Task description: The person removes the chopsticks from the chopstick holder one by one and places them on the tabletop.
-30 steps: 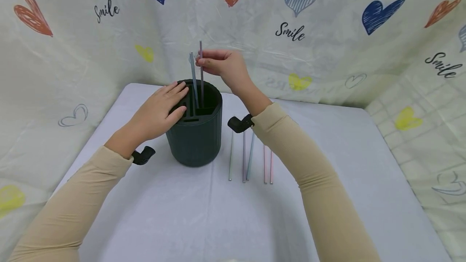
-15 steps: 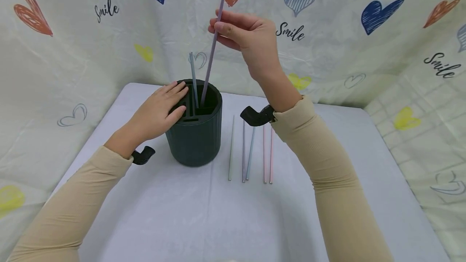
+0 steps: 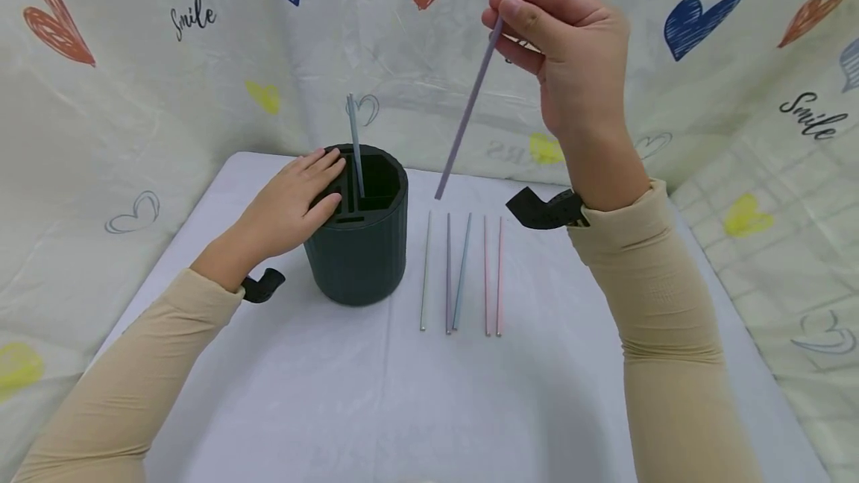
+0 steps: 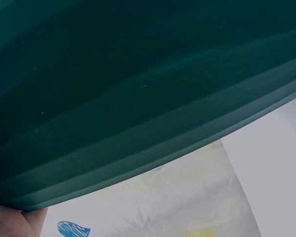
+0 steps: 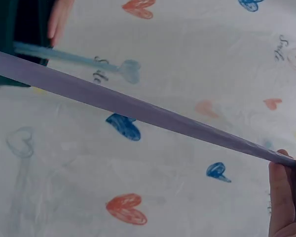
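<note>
My left hand point(image 3: 295, 196) rests on the top left of a dark green utensil holder point(image 3: 359, 259), fingers extended across its rim and slots. In the left wrist view the holder's ribbed wall point(image 4: 148, 113) fills most of the picture. A light blue chopstick point(image 3: 356, 140) stands in the holder's open compartment. Up and to the right, my right hand point(image 3: 570, 51) pinches a purple chopstick point(image 3: 470, 103) near its upper end. The chopstick slants down to the left, its lower end outside the holder. In the right wrist view the purple chopstick point(image 5: 138, 108) runs out from the fingertips point(image 5: 281, 182).
Right of the holder, several chopsticks lie side by side on the white-covered table point(image 3: 429, 401): a pale green one point(image 3: 426, 274), a purple one point(image 3: 449, 274), a blue one point(image 3: 461, 274) and two pink ones point(image 3: 499, 274). A heart-patterned curtain point(image 3: 463, 43) hangs behind.
My right hand has drawn the purple chopstick up out of the holder and carried it to the right. My left hand stays on the holder.
</note>
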`<state>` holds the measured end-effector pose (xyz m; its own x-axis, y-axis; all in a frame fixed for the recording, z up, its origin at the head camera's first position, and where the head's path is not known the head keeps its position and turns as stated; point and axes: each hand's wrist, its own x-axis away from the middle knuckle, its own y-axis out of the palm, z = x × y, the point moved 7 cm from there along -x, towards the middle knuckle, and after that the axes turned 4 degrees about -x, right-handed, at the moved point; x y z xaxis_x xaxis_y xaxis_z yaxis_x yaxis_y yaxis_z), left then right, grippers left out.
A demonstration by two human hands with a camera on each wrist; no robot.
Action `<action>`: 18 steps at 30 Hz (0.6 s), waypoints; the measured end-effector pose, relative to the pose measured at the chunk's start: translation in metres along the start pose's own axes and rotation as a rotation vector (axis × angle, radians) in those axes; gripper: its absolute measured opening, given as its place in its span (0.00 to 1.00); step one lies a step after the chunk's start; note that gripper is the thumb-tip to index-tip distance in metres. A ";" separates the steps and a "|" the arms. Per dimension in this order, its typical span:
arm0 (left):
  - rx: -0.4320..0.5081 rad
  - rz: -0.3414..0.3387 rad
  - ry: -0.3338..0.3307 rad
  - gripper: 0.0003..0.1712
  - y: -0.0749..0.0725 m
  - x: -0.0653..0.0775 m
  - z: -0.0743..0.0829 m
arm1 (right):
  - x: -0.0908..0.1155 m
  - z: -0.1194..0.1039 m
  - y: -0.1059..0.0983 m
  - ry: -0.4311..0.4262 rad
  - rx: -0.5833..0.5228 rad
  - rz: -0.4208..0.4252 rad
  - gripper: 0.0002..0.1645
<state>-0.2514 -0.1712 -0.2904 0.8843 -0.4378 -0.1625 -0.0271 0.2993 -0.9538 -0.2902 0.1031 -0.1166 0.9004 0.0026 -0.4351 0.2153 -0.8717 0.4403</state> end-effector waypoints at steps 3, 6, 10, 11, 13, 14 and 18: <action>-0.003 0.005 -0.003 0.34 0.000 -0.001 0.000 | 0.000 0.005 -0.025 0.077 0.049 0.052 0.13; -0.007 0.004 -0.006 0.34 0.001 -0.002 -0.001 | -0.001 0.021 -0.056 0.176 0.061 0.106 0.13; -0.006 0.001 -0.012 0.34 0.001 0.000 -0.003 | 0.000 0.054 -0.097 0.336 0.125 0.158 0.12; -0.005 0.000 -0.014 0.34 0.001 0.000 -0.004 | 0.002 0.063 -0.107 0.380 0.157 0.166 0.11; -0.002 0.001 -0.016 0.34 0.001 0.001 -0.004 | 0.005 0.079 -0.125 0.468 0.216 0.190 0.09; -0.002 0.000 -0.016 0.34 0.001 0.001 -0.004 | 0.008 0.085 -0.134 0.511 0.242 0.200 0.07; -0.002 0.000 -0.009 0.34 0.001 -0.001 -0.001 | 0.018 0.104 -0.170 0.634 0.349 0.229 0.03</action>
<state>-0.2528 -0.1716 -0.2919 0.8883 -0.4305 -0.1600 -0.0277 0.2975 -0.9543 -0.3502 0.2005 -0.2809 0.9759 -0.0074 0.2180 -0.0400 -0.9886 0.1453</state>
